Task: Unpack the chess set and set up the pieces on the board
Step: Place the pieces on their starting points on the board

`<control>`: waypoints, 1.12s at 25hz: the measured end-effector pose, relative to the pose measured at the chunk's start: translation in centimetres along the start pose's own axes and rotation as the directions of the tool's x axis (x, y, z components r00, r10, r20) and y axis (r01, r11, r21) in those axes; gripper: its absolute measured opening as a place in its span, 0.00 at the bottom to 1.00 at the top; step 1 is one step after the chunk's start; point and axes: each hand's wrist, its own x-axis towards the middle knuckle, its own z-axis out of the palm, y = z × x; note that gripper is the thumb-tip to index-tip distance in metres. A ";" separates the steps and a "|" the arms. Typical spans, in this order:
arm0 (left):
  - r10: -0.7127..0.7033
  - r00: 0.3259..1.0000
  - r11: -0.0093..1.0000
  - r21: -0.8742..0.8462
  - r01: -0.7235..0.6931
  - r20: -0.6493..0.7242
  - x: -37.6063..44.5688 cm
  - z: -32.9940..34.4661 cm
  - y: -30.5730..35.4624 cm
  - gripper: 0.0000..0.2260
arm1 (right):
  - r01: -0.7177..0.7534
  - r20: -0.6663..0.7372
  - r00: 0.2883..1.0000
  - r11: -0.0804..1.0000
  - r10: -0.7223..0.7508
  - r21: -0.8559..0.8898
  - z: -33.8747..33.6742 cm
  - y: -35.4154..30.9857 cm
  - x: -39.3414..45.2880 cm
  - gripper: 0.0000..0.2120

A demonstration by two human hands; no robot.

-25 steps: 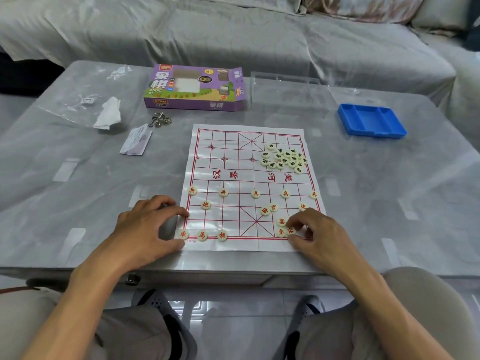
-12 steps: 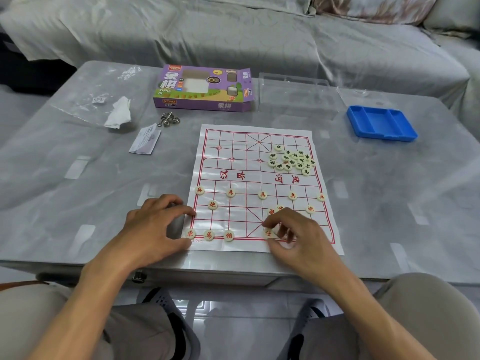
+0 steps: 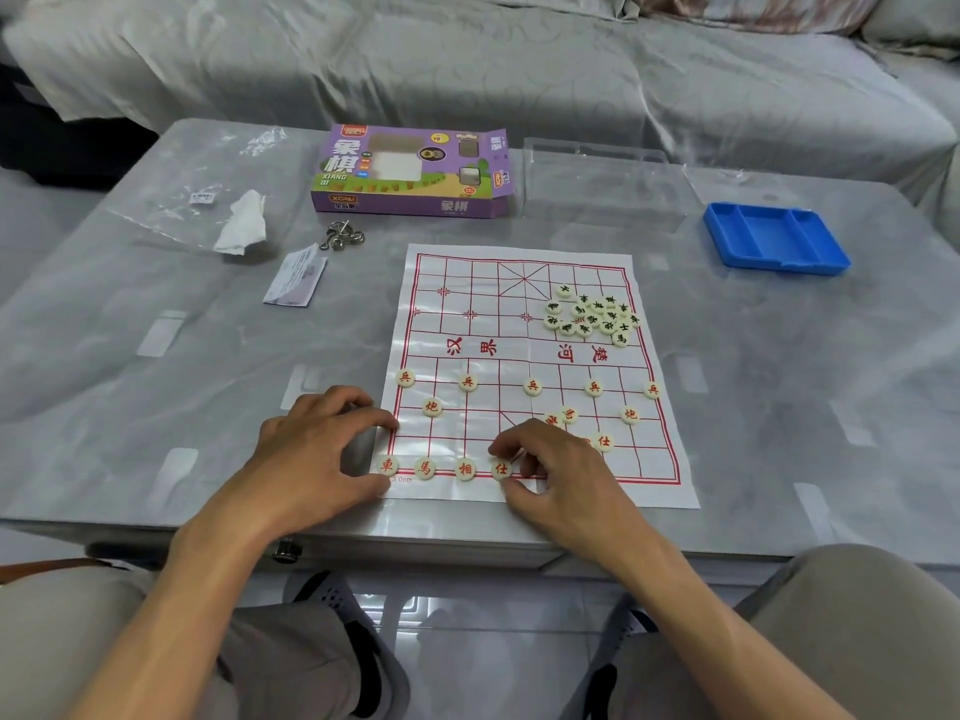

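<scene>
A small round cream piece marked in red (image 3: 501, 468) was pinched between the thumb and forefinger of the right hand (image 3: 558, 472), fourth along the near edge line of the thin white paper board printed with a red grid (image 3: 524, 350). Three like pieces (image 3: 425, 467) lay in a row at its 9 o'clock, the farthest just beside the thumb of the left hand (image 3: 317, 449). That hand was rested on the board's left border, its fingers curled and spread, with nothing held. Two loose red pieces (image 3: 570, 415) were partly hidden at 12 o'clock of the right knuckles, and another (image 3: 604, 441) lay at 3 o'clock. A row of five red pieces (image 3: 532, 386) was set beyond. A heap of green-marked cream pieces (image 3: 592, 315) crowded the board's far right. Off the board, a purple cardboard box (image 3: 413, 171) stood at 11 o'clock, a blue plastic tray (image 3: 776, 239) at 2 o'clock, and a clear plastic lid (image 3: 597, 174) between them. Bare grid was seen at the far left. The grey glass-topped table (image 3: 104, 407) ended just behind the wrists.
</scene>
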 end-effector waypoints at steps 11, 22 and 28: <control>-0.017 0.999 1.000 -0.004 0.018 0.046 -0.2 -0.4 0.1 0.31 | -0.303 -0.297 0.917 0.949 0.267 -0.084 -6.0 2.6 -1.9 0.08; -0.012 0.999 1.000 -0.013 0.013 0.039 -0.2 -0.3 0.0 0.30 | -0.324 -0.217 0.938 0.908 0.272 -0.264 -3.9 2.1 -1.1 0.07; 0.002 1.000 1.000 0.009 -0.002 0.017 -0.1 -0.2 0.0 0.24 | -0.341 -0.233 0.929 0.907 0.286 -0.246 -3.3 1.9 -1.0 0.11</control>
